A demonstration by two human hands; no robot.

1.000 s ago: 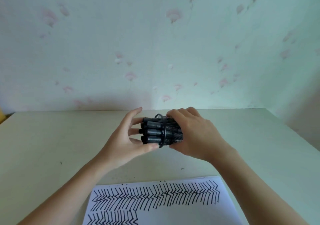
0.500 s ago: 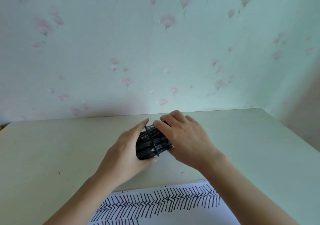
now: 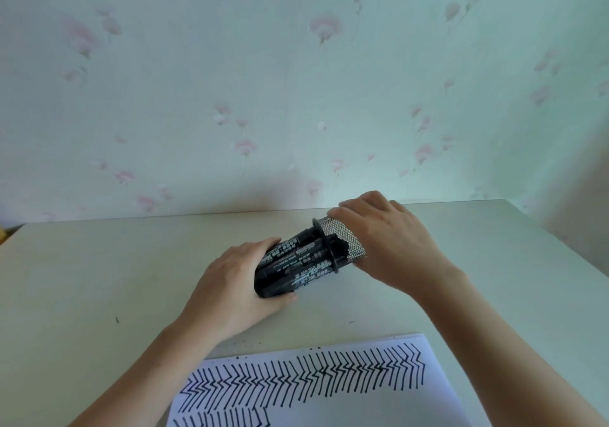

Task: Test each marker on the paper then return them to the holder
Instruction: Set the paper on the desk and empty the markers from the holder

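A bundle of several black markers (image 3: 296,267) lies on its side over the table, its right end inside a black mesh holder (image 3: 342,240) that is tipped with its rim to the left. My left hand (image 3: 230,281) grips the free left end of the bundle. My right hand (image 3: 392,245) is curled round the holder's mesh body from the right. A white paper (image 3: 329,390) covered with rows of black zigzag strokes lies at the near edge, below both hands.
The pale table (image 3: 99,278) runs back to a wall papered with pink flowers. Its right edge (image 3: 560,245) slants toward me. Small ink specks dot the tabletop near the paper's top edge.
The holder has moved right off the markers, so much more of the bundle shows. My left hand now wraps the bundle's end instead of pressing against it.
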